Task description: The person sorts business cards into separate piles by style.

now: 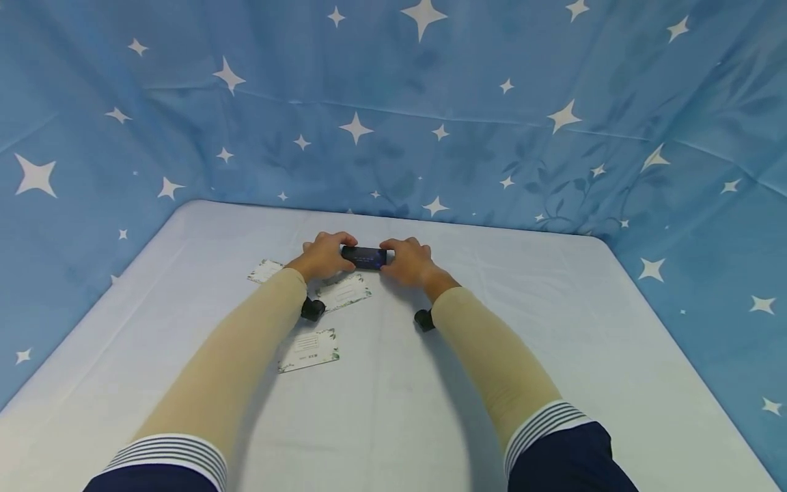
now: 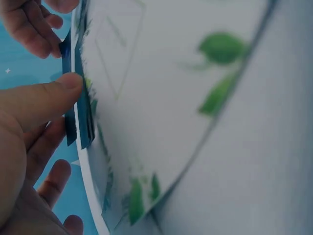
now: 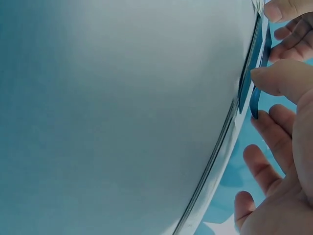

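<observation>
A small dark-blue rectangular item (image 1: 365, 257) with light printing on its front is between my two hands toward the back of the table. My left hand (image 1: 324, 257) pinches its left end, thumb (image 2: 71, 83) on the near side and fingers behind. At the other end my right hand (image 1: 408, 262) grips it the same way, with the thumb (image 3: 274, 76) in front. Seen edge-on in the wrist views, the item shows two blue layers (image 3: 249, 73) with a pale gap between them. What kind of thing it is I cannot tell.
White cards with green leaf borders lie on the white-covered table (image 1: 381, 410): one nearer me (image 1: 308, 350), one below the hands (image 1: 344, 292), one at the left (image 1: 266, 271) partly behind the forearm. A blue star-patterned curtain (image 1: 393, 89) hangs along the far edge.
</observation>
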Motion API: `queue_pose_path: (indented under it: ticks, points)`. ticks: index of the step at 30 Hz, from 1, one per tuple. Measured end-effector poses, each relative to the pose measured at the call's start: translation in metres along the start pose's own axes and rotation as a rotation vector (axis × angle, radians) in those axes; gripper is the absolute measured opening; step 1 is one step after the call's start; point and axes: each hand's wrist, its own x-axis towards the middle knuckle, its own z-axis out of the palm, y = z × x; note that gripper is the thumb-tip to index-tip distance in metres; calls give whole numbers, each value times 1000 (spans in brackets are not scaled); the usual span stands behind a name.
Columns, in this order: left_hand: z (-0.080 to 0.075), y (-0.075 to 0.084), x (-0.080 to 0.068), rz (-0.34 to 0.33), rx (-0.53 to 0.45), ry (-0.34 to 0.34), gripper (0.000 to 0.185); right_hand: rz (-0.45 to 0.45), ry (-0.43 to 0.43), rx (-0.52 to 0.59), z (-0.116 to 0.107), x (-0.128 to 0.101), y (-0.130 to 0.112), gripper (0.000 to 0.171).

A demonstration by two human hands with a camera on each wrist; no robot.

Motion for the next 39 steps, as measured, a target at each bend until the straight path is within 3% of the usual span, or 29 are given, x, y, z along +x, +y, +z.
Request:
queue_pose_path:
  ticks: [15,30,35,39]
  points:
    - [3,2,-2,-17,103,-12,55,37,-34,-32,8,4,1,56]
    - [0,1,4,-49,83,-31,55,54,-29,-30,11,7,-1,52]
    - [-2,2,0,-25,73,-46,59,50,-17,-30,10,3,-5,56]
    - [-11,3,-11,14,60,-38,61,-1,-9,-24,6,-3,-9,57]
